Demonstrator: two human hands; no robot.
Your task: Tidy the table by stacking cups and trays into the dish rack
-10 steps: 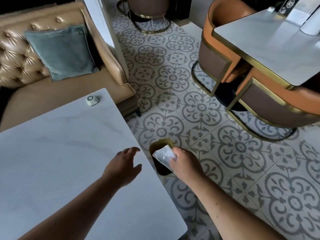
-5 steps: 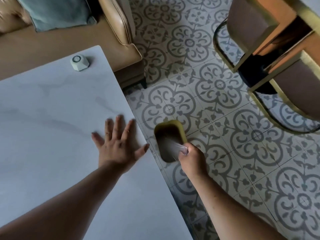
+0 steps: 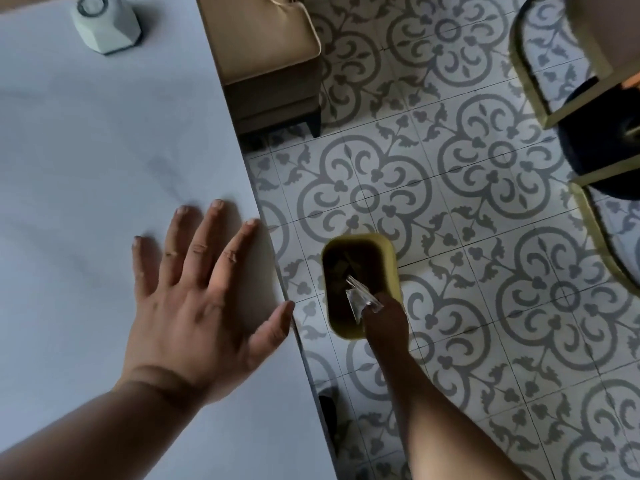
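Note:
My left hand (image 3: 204,303) lies flat on the white marble table (image 3: 104,161), fingers spread, near its right edge. My right hand (image 3: 384,320) reaches down beside the table and pinches a crumpled clear plastic wrapper (image 3: 360,296). The wrapper hangs over the open mouth of a small yellow-green waste bin (image 3: 384,247) standing on the floor. No cups, trays or dish rack are in view.
A small pale faceted object (image 3: 105,24) sits at the table's far edge. A tan sofa corner (image 3: 270,53) stands beyond the table. Gold-framed chair legs (image 3: 588,109) are at the upper right on the patterned tile floor (image 3: 485,202).
My view has tilted down and closer. My left hand has flattened onto the table with fingers spread. My right hand has lowered the wrapper toward the bin's mouth.

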